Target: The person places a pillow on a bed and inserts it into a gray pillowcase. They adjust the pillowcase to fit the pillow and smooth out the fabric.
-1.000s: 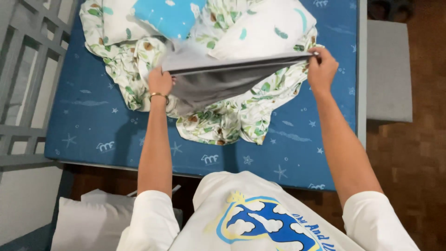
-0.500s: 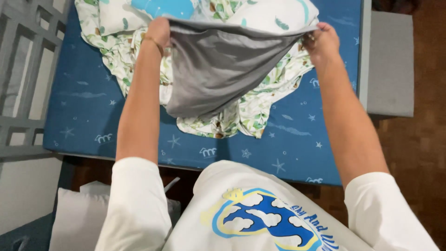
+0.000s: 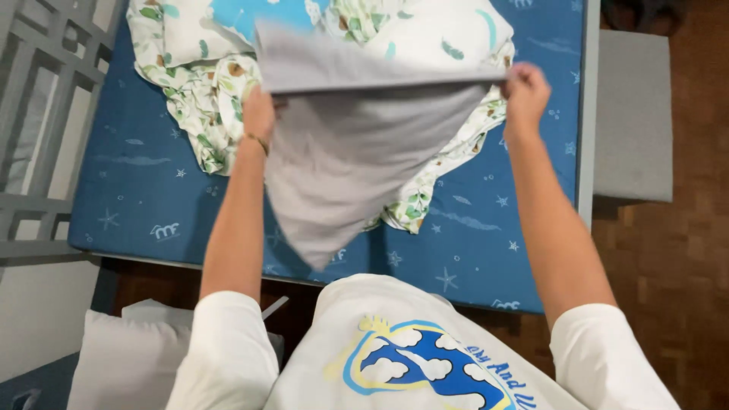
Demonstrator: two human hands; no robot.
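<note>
Change: against the views a moment earlier, the grey cloth (image 3: pixel 357 159) has been lifted clear of the bedding; its top edge now runs taut and level between the two hands, and its body has swung out toward the person
Meaning: judged from this, the cloth is being spread open in the air, not laid down
Left hand (image 3: pixel 260 114): closed, pinching the cloth's left upper edge, partly hidden behind the fabric; a thin bracelet sits at the wrist
Right hand (image 3: pixel 525 89): closed, fingers pinched on the cloth's right upper corner
Cloth, look: plain grey, soft and limp, with a folded band along the top and a loose lower part tapering to a point
Cloth, place: held in the air above the bed, in front of the leaf-print bedding (image 3: pixel 197 83)
Bed: blue star-patterned sheet (image 3: pixel 137 190) beneath the crumpled bedding
Surroundings: grey slatted frame (image 3: pixel 38 114) to the left, white pillow (image 3: pixel 125 361) on the floor by the person
</note>
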